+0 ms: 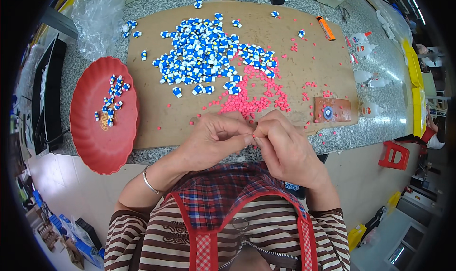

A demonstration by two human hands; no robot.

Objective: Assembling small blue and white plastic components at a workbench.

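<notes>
Pink is the colour of the tiny piece [255, 135] pinched where your two hands meet, just over the near edge of the brown board [156, 119]. Your left hand [211, 140] curls its fingers inward, thumb and forefinger pressed together at the tip; your right hand [285, 150] does the same, its fingertips touching those of the left. What else sits between the fingertips cannot be told. Directly beyond your hands lies a scatter of pink pieces [249, 102], and beyond that a broad heap of blue-and-white figures [204, 52]. To your left, a red scalloped tray [95, 138] overhangs the stone counter's edge and holds a small cluster of finished figures [112, 100]. To your right, a small brown block [332, 110] rests on the board, with white glue bottles [363, 45] on the counter beyond it.
</notes>
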